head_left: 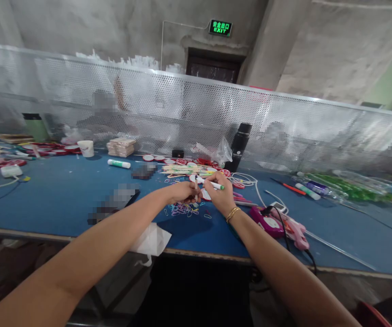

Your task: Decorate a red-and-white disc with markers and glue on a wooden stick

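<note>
My left hand [184, 192] is closed, its fingers pinching a thin pale stick [196, 185] with a dark tip, held upright. Between the fingers of my right hand [222, 194] lies a white marker [216, 185] with a green end. A white disc with a red rim [205, 195] shows between the hands; whether a finger touches it I cannot tell. Below them, small coloured safety-pin-shaped clips [184, 209] are heaped on the blue table. Just beyond the hands lies a bundle of wooden sticks [182, 170].
A black bottle [239, 147] and white cable [247, 178] stand behind my right hand. To the right are a purple box [267, 222] and a pink glue gun [294, 230]. A blurred dark object [114, 204] lies left, a white bag [153, 240] at the front edge.
</note>
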A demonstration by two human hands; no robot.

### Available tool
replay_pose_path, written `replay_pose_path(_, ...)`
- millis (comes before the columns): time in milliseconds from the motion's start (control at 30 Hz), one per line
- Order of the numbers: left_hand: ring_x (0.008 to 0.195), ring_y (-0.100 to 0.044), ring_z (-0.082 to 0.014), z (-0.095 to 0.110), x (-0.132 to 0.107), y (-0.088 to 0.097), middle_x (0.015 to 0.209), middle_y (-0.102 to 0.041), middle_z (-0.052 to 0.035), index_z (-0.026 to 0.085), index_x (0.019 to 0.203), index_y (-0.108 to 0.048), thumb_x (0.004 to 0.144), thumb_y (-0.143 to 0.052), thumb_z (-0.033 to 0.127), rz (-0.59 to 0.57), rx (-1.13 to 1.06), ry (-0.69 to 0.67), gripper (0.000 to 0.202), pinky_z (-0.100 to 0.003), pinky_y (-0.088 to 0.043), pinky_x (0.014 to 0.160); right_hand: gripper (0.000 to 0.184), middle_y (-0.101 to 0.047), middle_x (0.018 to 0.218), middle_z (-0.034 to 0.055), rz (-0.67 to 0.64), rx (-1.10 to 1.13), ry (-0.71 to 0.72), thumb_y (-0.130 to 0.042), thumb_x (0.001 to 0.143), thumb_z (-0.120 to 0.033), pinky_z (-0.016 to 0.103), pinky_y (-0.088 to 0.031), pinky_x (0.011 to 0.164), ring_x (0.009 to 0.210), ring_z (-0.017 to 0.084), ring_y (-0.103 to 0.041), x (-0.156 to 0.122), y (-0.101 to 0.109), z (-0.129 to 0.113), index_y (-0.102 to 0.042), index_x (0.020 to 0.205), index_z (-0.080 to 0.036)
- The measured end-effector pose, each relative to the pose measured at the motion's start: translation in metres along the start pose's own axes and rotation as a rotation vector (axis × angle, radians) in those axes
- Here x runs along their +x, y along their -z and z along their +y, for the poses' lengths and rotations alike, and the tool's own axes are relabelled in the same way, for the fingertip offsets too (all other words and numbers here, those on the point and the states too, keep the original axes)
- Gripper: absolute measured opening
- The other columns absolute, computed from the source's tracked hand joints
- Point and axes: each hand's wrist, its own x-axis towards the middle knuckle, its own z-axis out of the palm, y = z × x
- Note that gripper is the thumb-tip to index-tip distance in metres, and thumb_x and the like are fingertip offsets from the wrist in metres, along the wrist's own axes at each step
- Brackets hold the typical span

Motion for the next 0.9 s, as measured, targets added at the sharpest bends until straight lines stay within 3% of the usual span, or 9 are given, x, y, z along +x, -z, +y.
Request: replay_pose_path(900,0.056,-0.049,-0.0080,-0.0002,0.0003,0.0008,0.070,-0.064,-0.0027,0.013,0.075,-0.061,0.077,-0.061,0.027,0.001,-0.022,0.013,0.014,-0.021,-0.034,0.052,0.012,-0.058,0.068,-0.0022,0.032,-0.014,-0.014,-0.057,0.081,-0.019,0.029,-0.041,0.064,0.064,0.015,-0.053,0.0003,0.0007,-0.0002,-0.056,0.069,-0.021)
